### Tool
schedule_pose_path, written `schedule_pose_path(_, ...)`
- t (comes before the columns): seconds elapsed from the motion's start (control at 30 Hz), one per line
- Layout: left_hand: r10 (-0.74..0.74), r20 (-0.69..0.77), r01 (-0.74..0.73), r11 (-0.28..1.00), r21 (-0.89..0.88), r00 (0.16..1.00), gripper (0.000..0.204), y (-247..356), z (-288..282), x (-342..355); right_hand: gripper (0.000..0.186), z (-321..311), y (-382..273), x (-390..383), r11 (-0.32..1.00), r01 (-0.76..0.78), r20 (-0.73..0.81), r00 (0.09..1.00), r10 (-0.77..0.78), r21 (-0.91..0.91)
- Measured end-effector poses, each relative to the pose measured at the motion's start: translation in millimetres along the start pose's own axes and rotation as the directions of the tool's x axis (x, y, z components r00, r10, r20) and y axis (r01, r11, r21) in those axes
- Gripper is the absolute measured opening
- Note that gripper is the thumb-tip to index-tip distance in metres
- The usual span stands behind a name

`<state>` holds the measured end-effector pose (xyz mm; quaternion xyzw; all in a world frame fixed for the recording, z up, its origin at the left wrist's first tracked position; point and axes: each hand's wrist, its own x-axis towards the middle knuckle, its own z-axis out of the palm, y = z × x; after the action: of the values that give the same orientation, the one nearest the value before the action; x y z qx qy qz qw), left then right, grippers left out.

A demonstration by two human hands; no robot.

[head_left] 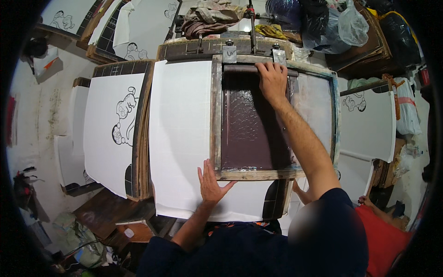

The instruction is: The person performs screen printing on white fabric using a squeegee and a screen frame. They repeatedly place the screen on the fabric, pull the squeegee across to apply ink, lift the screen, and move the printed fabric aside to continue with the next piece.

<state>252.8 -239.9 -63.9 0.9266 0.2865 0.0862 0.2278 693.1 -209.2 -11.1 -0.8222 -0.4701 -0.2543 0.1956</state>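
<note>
A wooden-framed printing screen [215, 115] lies over white cloth [181, 134] spread on a board. Dark brown ink [247, 120] coats most of its mesh, with a rippled wet patch in the middle. At the screen's far end, my right hand [273, 81] is closed over the top of a squeegee [237, 68], a long bar lying crosswise inside the frame. My right forearm passes over the mesh and hides part of its right side. My left hand [211, 185] is open, fingers spread, by the frame's near left corner, its thumb against the near rail.
Two metal clamps [229, 54] [279, 56] grip the frame's far rail. Boards with printed white cloth [108, 115] stand left and right. Crumpled rags [210, 21] and plastic bags [353, 24] lie beyond. A person in red [380, 235] is close on my right.
</note>
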Motion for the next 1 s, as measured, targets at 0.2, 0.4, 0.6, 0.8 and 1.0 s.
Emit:
schedule_pose_path(0.2,0.046,-0.051,-0.047,0.999,-0.004,0.998,0.135,0.7,-0.8,1.9,0.029,4.7,8.0,14.6,0.995,0.001,0.173,0.985,0.016,-0.098)
schedule_pose_path(0.4,0.030,-0.021,-0.029,0.999,0.044,0.999,0.131,-0.9,-0.6,1.6,0.035,-58.2,-31.6,-59.2,0.998,-0.048,0.312,0.948,0.061,-0.051)
schedule_pose_path(0.6,0.069,-0.065,-0.065,0.997,0.050,0.996,0.124,-1.3,1.7,1.7,0.050,-152.0,-108.6,-177.5,0.993,-0.110,0.408,0.906,0.117,-0.040)
schedule_pose_path(0.8,0.054,-0.060,-0.053,0.999,0.013,0.997,0.121,-0.6,-2.9,1.2,0.062,-187.4,-139.7,-227.7,0.980,-0.198,0.494,0.854,0.164,0.015)
schedule_pose_path(1.0,-0.119,-0.088,0.096,0.970,-0.225,0.989,0.121,5.8,-7.5,9.6,0.063,-191.1,-140.6,-217.5,0.980,-0.194,0.471,0.869,0.154,0.037)
